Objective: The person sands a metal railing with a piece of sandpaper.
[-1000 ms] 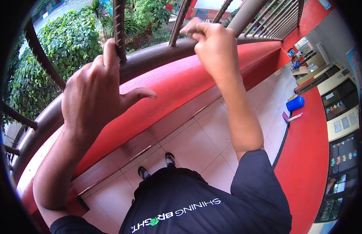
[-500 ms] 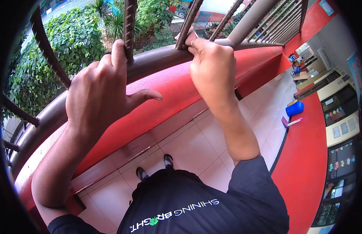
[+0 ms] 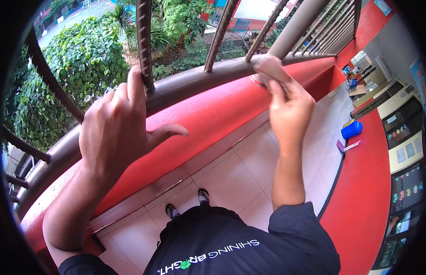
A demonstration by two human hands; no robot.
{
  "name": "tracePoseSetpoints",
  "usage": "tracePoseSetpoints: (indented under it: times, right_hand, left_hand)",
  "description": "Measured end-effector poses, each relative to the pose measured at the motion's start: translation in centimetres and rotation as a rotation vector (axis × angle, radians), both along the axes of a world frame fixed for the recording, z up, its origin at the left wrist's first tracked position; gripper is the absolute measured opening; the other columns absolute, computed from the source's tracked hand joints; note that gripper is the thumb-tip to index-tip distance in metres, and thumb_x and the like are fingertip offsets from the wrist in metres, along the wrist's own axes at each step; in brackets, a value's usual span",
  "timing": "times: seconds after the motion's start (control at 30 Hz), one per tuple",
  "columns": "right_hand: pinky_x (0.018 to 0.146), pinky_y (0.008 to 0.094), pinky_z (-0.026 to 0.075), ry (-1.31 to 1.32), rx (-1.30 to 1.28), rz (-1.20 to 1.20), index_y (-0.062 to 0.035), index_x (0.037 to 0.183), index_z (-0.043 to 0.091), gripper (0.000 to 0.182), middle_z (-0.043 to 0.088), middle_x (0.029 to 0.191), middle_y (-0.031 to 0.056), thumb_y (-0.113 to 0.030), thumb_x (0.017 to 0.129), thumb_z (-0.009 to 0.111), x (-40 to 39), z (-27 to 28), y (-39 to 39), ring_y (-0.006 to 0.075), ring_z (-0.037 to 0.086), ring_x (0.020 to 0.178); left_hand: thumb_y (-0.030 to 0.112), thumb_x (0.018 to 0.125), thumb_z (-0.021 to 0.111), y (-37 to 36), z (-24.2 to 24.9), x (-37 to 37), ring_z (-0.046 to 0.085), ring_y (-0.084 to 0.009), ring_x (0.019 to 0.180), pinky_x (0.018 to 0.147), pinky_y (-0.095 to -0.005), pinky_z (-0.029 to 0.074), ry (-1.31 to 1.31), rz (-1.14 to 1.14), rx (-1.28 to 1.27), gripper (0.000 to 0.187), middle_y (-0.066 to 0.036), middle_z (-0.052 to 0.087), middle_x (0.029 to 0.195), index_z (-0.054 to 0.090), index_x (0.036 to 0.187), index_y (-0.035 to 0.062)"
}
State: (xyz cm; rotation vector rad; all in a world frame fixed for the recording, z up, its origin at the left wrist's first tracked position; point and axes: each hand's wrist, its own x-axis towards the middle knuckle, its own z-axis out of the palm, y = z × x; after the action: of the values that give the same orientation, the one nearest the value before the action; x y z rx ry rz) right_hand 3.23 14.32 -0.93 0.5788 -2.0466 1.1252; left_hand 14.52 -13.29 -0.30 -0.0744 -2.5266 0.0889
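Note:
My left hand (image 3: 114,123) is hooked over the thick dark brown handrail (image 3: 185,87), its thumb sticking out toward me. Its index finger lies along a twisted metal bar (image 3: 144,41), and the other fingertips are hidden behind the rail. A folded brownish-grey sheet (image 3: 272,72) that looks like sandpaper, smeared by motion, is pinched in my right hand (image 3: 291,103). The sheet overlaps the handrail near the foot of a thick slanted post (image 3: 297,27). Another twisted bar (image 3: 220,36) rises from the rail between my two hands.
Below the rail runs a red painted ledge (image 3: 208,119), with pale floor tiles (image 3: 231,174) and my feet beneath. At the right, a blue container (image 3: 352,130) sits on a red surface (image 3: 359,192) beside a small purple and white item (image 3: 347,146). Leafy bushes (image 3: 70,68) grow beyond the bars.
My right hand has pulled back from the foot of the middle bar and moved right toward the thick post, carrying the folded sheet. My left hand keeps its place on the rail. The view has shifted slightly.

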Motion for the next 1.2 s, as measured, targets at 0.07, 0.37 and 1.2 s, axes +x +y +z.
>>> tracePoseSetpoints:
  times: [0.07,0.37,1.2]
  right_hand:
    - [0.088,0.0305,0.058,-0.11,-0.328,0.001,0.0063,0.128,0.068,0.03,0.077,0.115,0.0167,0.003,0.098,0.064,-1.5,-4.2,6.6,0.0202,0.075,0.103]
    - [0.098,0.0351,0.052,-0.496,-0.965,-0.026,-0.0007,0.137,0.06,0.035,0.065,0.129,0.0096,-0.013,0.104,0.06,0.0,-12.7,15.4,0.0204,0.064,0.117]
    - [0.08,0.0419,0.058,-0.216,0.552,0.173,-0.0054,0.111,0.078,0.039,0.075,0.096,0.0219,0.009,0.087,0.052,-9.1,4.5,0.2,0.0389,0.074,0.09]
  left_hand:
    - [0.094,0.068,0.059,0.0,-0.3,-0.3,0.07,-0.0317,0.068,0.064,-0.0411,0.058,0.057,-0.025,-0.007,0.124,-0.014,0.065,0.077,0.05,0.127,-0.0155]
    - [0.092,0.075,0.059,0.3,-0.1,-0.7,0.069,-0.0257,0.066,0.06,-0.0352,0.057,0.001,0.025,-0.059,0.123,-0.01,0.065,0.076,0.053,0.132,-0.0171]
    - [0.092,0.071,0.059,0.2,-0.5,-0.3,0.071,-0.0309,0.071,0.065,-0.04,0.058,0.053,0.017,-0.032,0.128,-0.016,0.066,0.08,0.05,0.132,-0.0204]
